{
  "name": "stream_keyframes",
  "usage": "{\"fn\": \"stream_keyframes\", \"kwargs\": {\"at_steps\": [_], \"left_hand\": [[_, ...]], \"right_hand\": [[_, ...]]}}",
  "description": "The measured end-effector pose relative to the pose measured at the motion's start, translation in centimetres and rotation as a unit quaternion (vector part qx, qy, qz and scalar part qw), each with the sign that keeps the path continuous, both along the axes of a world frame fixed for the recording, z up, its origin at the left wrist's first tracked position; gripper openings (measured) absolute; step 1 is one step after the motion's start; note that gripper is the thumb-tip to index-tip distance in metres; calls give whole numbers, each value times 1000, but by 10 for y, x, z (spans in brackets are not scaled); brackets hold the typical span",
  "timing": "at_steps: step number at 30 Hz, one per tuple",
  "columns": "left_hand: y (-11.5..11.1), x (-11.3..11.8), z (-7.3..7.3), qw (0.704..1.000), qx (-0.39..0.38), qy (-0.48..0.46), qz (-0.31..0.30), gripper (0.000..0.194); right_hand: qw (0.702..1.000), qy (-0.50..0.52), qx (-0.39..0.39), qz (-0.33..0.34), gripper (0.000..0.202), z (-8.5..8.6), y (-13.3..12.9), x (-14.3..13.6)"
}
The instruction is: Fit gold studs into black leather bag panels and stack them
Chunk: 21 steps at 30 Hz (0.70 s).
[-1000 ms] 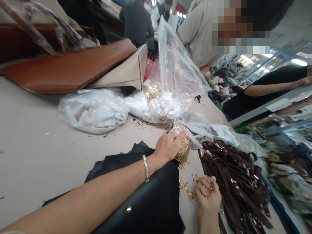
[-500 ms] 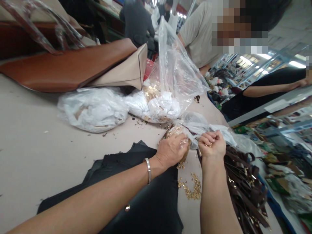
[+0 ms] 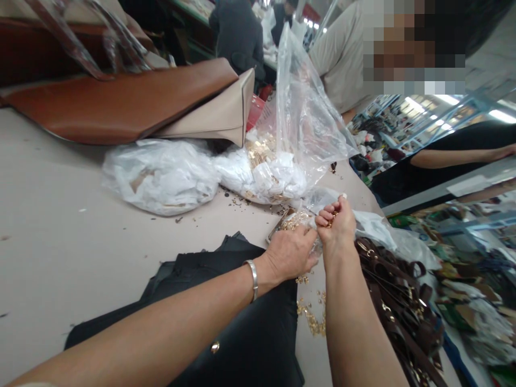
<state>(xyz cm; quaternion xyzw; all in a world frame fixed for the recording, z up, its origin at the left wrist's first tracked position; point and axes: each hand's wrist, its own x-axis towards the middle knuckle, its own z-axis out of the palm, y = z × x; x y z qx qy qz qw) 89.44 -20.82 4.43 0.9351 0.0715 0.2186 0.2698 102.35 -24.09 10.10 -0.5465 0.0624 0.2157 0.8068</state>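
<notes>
- The right hand [image 3: 337, 223] is curled around some small gold pieces [image 3: 331, 219], just right of the left hand and slightly beyond it; loosened fingers could let some drop.
- The left hand [image 3: 291, 252] lies over a small box [image 3: 278, 224] with plastic and more gold pieces in it; its fingertips are partly hidden, so I cannot tell whether it grips the plastic or merely rests there. A hard push from it might tip the box and spill the contents.
- Scattered pieces [image 3: 315, 324] lie nearer than both hands, beside the right forearm [image 3: 349, 301]; a sideways brush could send them under the dark straps [image 3: 389, 301] to its right.
- The pale tabletop [image 3: 121, 242] bears black leather panels [image 3: 262, 333] under the left forearm [image 3: 169, 325].
- Beyond the hands are a clear plastic bag [image 3: 304, 102], a brown handbag [image 3: 133, 99] and a person in a pale shirt [image 3: 342, 64].
</notes>
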Motion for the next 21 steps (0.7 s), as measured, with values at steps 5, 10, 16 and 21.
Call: {"fn": "stream_keyframes", "kwargs": {"at_steps": [5,10,16,21], "left_hand": [[-1,-2,0,1000,9,-5,3,26],[-1,-3,0,1000,10,-9,1,25],[0,-5,0,1000,5,-11,-3,25],[2,-6,1,1000,5,-7,-10,25]], "right_hand": [[998,-17,-55,-12,37,-5,-1,-2],[997,-23,-72,-29,35,-7,-2,-7],[995,-37,-81,-39,35,-6,-3,-11],[993,-60,-92,-40,38,-9,-4,-10]]}}
